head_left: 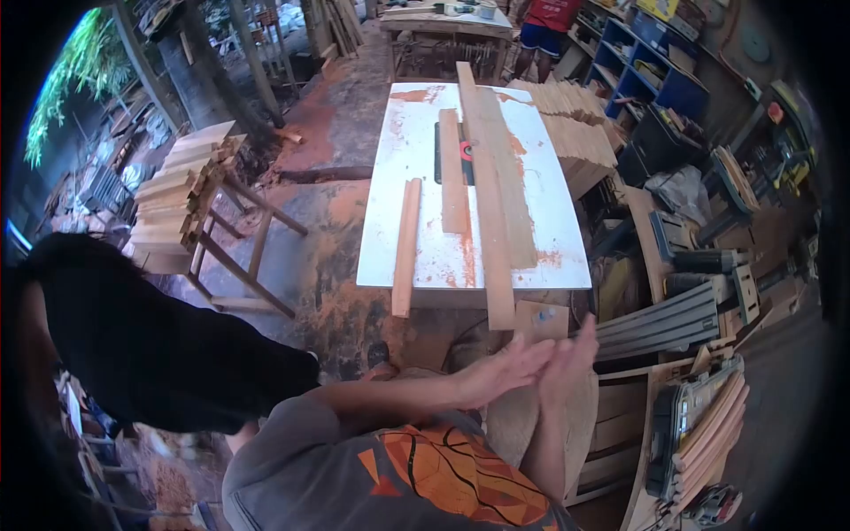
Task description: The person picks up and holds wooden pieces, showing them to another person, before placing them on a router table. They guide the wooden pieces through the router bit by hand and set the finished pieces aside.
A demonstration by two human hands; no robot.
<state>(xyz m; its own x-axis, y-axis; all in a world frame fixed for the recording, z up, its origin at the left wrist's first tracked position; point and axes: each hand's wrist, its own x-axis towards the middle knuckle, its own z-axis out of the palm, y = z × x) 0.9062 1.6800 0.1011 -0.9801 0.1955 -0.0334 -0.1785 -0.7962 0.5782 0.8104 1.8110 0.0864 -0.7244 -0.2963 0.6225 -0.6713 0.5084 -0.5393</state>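
My left hand (506,372) and my right hand (568,361) meet in front of my chest, palms close together and perhaps touching. Their fingers are stretched out, and I see nothing held in either. Just beyond them, the near end of a long wooden board (492,239) sticks out over the edge of a white-topped table (376,239). Beside that board lie a shorter board (453,195) and a narrow wooden strip (406,248). A dark insert plate with a red ring (467,151) shows partly between the boards. Sawdust is scattered over the tabletop.
At left, a person in black (168,345) bends near a wooden stand stacked with boards (181,181). More stacked boards (580,150) stand behind the table's right side. Blue shelves (633,66) and a person in a red shirt (551,13) are at the back.
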